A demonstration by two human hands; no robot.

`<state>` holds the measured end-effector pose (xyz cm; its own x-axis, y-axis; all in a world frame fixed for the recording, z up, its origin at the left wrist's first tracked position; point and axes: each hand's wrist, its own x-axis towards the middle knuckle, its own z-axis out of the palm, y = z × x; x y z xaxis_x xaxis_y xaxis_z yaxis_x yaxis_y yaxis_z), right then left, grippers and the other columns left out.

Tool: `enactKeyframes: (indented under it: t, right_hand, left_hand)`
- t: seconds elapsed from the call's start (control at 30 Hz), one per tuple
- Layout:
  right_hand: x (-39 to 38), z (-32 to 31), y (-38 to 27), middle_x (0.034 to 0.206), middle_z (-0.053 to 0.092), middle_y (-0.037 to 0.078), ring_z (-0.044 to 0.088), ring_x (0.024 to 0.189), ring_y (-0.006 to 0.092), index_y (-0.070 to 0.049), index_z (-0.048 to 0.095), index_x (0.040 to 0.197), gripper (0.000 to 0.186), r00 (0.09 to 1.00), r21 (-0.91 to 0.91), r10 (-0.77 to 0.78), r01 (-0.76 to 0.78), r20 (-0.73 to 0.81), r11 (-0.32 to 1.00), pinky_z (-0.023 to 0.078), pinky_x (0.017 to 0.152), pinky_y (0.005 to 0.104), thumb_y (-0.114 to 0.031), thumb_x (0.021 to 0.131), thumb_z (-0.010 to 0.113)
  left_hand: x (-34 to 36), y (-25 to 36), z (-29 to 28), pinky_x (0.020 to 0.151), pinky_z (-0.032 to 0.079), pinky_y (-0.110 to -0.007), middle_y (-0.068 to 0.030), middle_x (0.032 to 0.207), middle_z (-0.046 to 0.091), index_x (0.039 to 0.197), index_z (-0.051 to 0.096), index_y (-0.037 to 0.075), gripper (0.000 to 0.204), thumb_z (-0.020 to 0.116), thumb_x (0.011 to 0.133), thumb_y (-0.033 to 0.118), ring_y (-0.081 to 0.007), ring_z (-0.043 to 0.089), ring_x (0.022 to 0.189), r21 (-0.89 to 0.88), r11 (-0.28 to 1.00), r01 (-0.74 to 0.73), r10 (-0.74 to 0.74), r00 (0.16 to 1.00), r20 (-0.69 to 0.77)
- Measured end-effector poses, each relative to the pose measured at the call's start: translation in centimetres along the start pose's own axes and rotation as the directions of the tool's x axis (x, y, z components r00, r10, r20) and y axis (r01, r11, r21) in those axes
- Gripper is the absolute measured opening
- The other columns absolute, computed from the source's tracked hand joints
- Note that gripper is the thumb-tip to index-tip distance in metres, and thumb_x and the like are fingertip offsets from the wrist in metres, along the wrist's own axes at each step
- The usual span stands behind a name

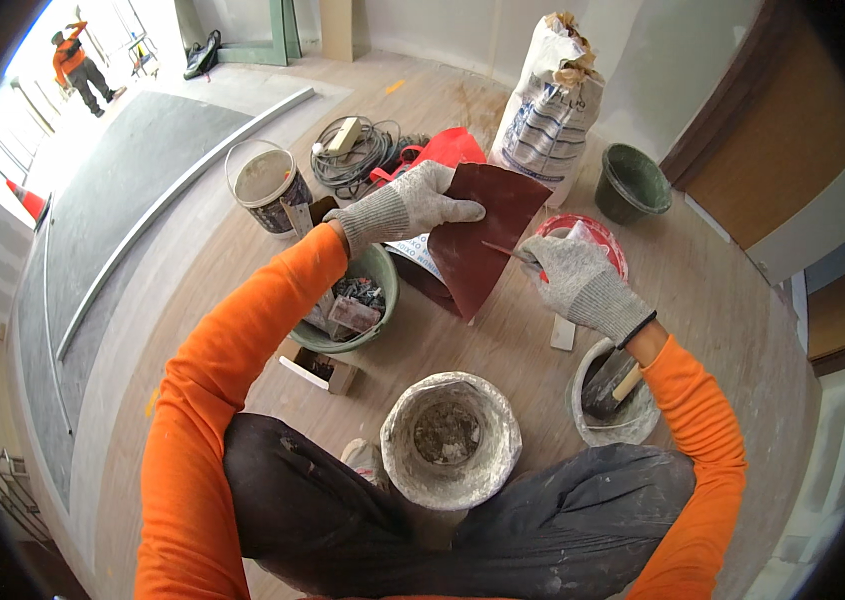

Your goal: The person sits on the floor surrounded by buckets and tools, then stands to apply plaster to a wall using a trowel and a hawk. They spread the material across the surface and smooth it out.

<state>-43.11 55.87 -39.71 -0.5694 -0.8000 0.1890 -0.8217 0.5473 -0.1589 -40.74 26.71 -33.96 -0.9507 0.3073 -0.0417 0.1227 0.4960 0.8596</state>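
My left hand point(421, 205), in a grey knitted glove, grips the upper left edge of a dark red-brown sheet of sandpaper point(498, 215), thumb across its face. The sheet hangs tilted, and its lower part curls over to show a pale printed back point(419, 252). My right hand point(588, 283), gloved alike, is closed on a thin pointed tool point(499, 248) whose tip lies against or just in front of the sheet. Its exact kind cannot be made out. Beneath the right hand is a red-rimmed bucket point(611, 240), partly hidden.
A plaster-crusted bucket point(398, 440) stands between my knees. Around me are a bucket with trowels point(583, 415), a green tub of scraps point(391, 310), a pail point(273, 185), coiled cable point(373, 150), a paper sack point(553, 115) and a dark green bucket point(631, 185). Another person point(78, 65) stands far left.
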Motion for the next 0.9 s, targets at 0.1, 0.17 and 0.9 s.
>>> enactKeyframes:
  t: [0.1, 0.17, 0.9]
  right_hand:
    - [0.1, 0.3, 0.4, 0.085, 0.069, 0.014, 0.07, 0.079, 0.0346, -0.008, 0.06, 0.104, 0.017, 1.0, -0.038, -0.009, 0.008, -0.013, 0.999, 0.052, 0.074, 0.0499, -0.019, 0.092, 0.064]
    - [0.3, 0.5, 0.5, 0.082, 0.069, 0.014, 0.07, 0.076, 0.035, -0.009, 0.06, 0.104, 0.017, 1.0, -0.112, 0.016, -0.013, 0.021, 0.994, 0.051, 0.072, 0.0522, -0.021, 0.093, 0.065]
    - [-0.2, 1.4, 2.2, 0.113, 0.069, 0.019, 0.067, 0.108, 0.0364, -0.007, 0.061, 0.126, 0.034, 0.988, 0.102, 0.006, -0.022, 0.152, 0.995, 0.052, 0.095, 0.0475, -0.024, 0.096, 0.064]
  left_hand:
    - [0.8, -1.7, 0.4, 0.072, 0.052, -0.031, -0.0048, 0.085, 0.071, 0.106, 0.073, -0.002, 0.039, 0.078, 0.091, 0.034, -0.0094, 0.062, 0.078, -0.064, 0.997, -0.038, 0.038, 0.999, 0.002]
    - [1.1, -2.3, 0.3, 0.074, 0.053, -0.03, -0.0038, 0.09, 0.073, 0.111, 0.072, -0.001, 0.038, 0.077, 0.092, 0.032, -0.0091, 0.063, 0.081, -0.103, 0.993, -0.05, 0.051, 0.999, 0.01]
    - [2.8, -5.1, 1.0, 0.088, 0.055, -0.032, -0.0093, 0.103, 0.077, 0.119, 0.072, -0.001, 0.036, 0.074, 0.095, 0.027, -0.013, 0.069, 0.094, -0.098, 0.995, -0.029, 0.027, 0.999, -0.017]
